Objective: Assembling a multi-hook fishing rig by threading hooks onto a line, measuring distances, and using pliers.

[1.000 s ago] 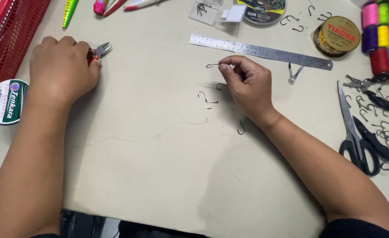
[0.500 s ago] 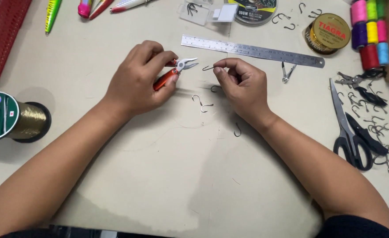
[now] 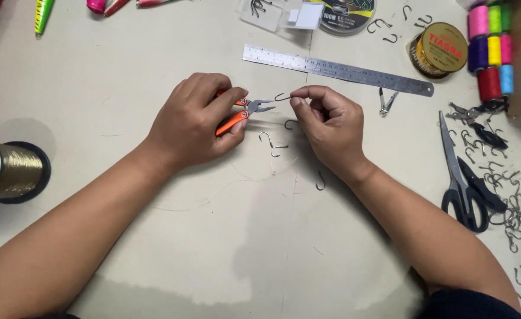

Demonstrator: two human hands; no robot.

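Right hand (image 3: 330,124) pinching a small dark hook (image 3: 283,96) between thumb and forefinger, just below the steel ruler (image 3: 337,69). Hook's long axis roughly level, parallel to the ruler's lower edge; shank held at the fingertips, bend toward the left, facing the pliers.

Left hand (image 3: 195,121) closed around small orange-handled pliers (image 3: 244,112), below the ruler's left end. Pliers' long axis slanting slightly up to the right; nose pointing right toward the hook, jaws a little apart, tip just beside the hook's bend, contact not discernible.

Loose hooks (image 3: 273,144) flat on the pale tabletop (image 3: 154,248) below the ruler, between and under the two hands; one more further down beside the right wrist. Thin strand of line trailing across the tabletop under the left forearm.

Small metal clippers (image 3: 385,101) just under the ruler's right end. Black-handled scissors (image 3: 464,177) well to the right of the ruler, blades pointing up, amid a scatter of further hooks.

Clear plastic box (image 3: 272,13) above the ruler, several dark hooks inside. Round line spool (image 3: 348,10) next to it; gold-topped tin (image 3: 441,46) beyond the ruler's right end. Coloured thread spools (image 3: 489,50) stacked at the far right. Large spool of golden line (image 3: 12,171) far left of the ruler, lying on its side.
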